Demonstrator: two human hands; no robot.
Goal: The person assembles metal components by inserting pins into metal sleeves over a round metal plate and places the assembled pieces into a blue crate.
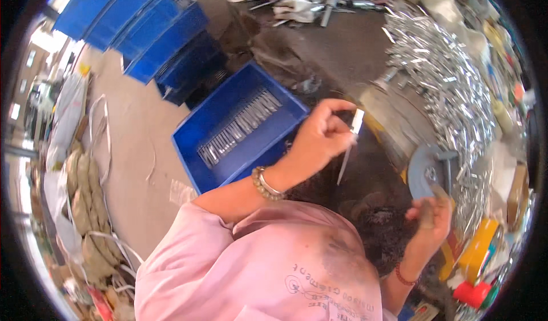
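Left hand [321, 135] raised, fingers pinching metal strip [349, 147] | right hand [429, 215] gripping handle [427, 211]

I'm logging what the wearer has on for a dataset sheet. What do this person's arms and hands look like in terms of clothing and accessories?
Both hands are bare, with no gloves. The left hand has a beaded bracelet of pale, tan beads at the wrist, and a pink sleeve reaches about the elbow. The right hand has a thin red bracelet at the wrist. The pink garment bears dark printed markings.
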